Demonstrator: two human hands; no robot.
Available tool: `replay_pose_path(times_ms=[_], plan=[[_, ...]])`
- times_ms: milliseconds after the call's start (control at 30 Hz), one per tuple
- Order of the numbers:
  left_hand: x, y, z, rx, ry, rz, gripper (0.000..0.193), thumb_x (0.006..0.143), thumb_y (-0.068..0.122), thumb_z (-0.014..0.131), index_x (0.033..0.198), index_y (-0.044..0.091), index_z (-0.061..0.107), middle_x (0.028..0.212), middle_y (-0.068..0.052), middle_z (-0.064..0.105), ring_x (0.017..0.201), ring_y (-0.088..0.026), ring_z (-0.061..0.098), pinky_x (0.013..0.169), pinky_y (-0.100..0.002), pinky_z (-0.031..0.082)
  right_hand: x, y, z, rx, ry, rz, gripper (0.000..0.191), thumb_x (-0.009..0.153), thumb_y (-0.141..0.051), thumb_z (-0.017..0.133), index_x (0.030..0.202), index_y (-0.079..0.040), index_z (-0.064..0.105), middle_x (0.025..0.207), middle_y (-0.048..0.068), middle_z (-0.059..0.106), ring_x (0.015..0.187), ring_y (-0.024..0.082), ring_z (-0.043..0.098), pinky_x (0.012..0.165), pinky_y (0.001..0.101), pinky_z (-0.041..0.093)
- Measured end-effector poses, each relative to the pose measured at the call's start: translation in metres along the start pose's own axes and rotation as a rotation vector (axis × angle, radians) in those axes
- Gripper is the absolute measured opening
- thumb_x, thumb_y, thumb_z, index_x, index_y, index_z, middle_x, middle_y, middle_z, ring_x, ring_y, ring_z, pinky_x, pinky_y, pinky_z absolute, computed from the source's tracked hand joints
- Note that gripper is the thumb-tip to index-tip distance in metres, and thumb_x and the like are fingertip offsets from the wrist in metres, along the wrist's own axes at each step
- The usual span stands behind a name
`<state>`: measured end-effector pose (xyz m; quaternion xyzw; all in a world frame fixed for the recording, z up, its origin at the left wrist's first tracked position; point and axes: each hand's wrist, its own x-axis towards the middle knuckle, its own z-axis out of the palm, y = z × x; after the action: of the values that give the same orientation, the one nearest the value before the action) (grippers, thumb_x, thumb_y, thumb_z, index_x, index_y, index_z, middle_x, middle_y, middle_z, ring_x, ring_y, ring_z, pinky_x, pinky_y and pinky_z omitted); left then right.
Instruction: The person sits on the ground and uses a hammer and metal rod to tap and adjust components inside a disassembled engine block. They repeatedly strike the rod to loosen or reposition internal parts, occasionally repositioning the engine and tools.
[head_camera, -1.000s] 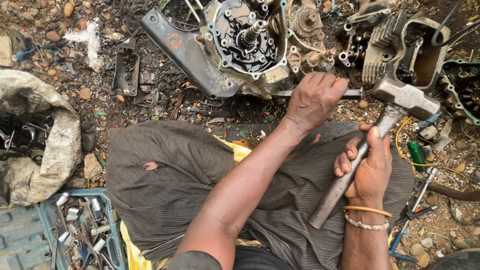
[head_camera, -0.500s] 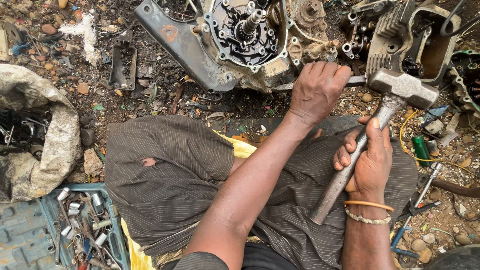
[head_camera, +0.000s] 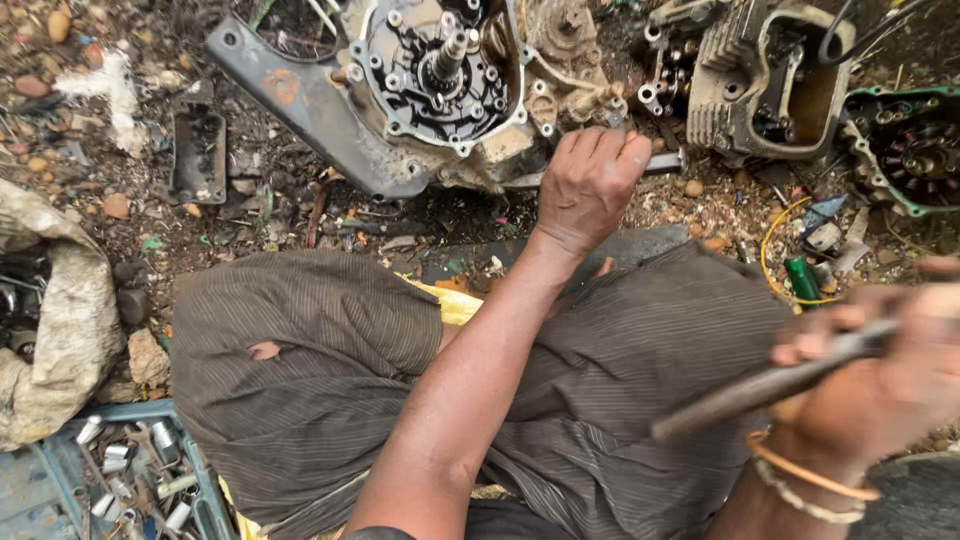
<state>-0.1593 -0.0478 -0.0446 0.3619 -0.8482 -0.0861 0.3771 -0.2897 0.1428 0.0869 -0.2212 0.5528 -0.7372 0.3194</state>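
Evidently the engine case (head_camera: 440, 90) at the upper middle of the frame is partly stripped, its shaft and gears bared though not yet split, while a metal bar (head_camera: 660, 163) is gripped against it by the left hand (head_camera: 588, 185) and a blurred hammer handle (head_camera: 770, 385) is clenched in the right hand (head_camera: 880, 370) at the lower right.

The ground (head_camera: 300, 215) was bare dirt strewn with stones, metal scraps and debris under flat daylight. A dirty white sack (head_camera: 60, 330) lay beside a blue crate (head_camera: 40, 490) of small metal parts.
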Motion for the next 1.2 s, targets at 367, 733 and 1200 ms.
replay_pose_path(times_ms=[367, 733, 1200], plan=[[-0.003, 0.001, -0.014, -0.026, 0.005, 0.053, 0.012, 0.098, 0.006, 0.064, 0.088, 0.007, 0.057, 0.087, -0.011, 0.065, 0.088, -0.024, 0.068, 0.08, -0.037, 0.056, -0.01, 0.054, -0.02, 0.027, 0.014, 0.481, 0.01, 0.113, -0.025, 0.051, 0.105, -0.018, 0.05, 0.071, -0.004, 0.042, 0.047, 0.006, 0.035, 0.04, 0.0242, 0.032], [-0.007, 0.006, -0.023, -0.078, -0.024, 0.145, 0.007, 0.091, 0.006, 0.063, 0.087, 0.007, 0.057, 0.081, -0.008, 0.058, 0.082, -0.025, 0.064, 0.079, -0.039, 0.055, -0.005, 0.088, -0.04, 0.392, -0.004, 0.48, 0.015, 0.116, -0.028, 0.051, 0.108, -0.015, 0.052, 0.072, -0.003, 0.044, 0.051, 0.007, 0.04, 0.046, 0.0246, 0.037], [-0.008, 0.005, -0.022, -0.074, -0.023, 0.13, 0.006, 0.092, 0.004, 0.062, 0.089, 0.007, 0.057, 0.082, -0.008, 0.058, 0.083, -0.024, 0.065, 0.082, -0.038, 0.056, -0.016, 0.057, 0.017, 0.047, -0.001, 0.518, 0.012, 0.107, -0.018, 0.055, 0.111, -0.012, 0.045, 0.071, 0.0, 0.046, 0.048, 0.009, 0.044, 0.04, 0.0265, 0.041]])
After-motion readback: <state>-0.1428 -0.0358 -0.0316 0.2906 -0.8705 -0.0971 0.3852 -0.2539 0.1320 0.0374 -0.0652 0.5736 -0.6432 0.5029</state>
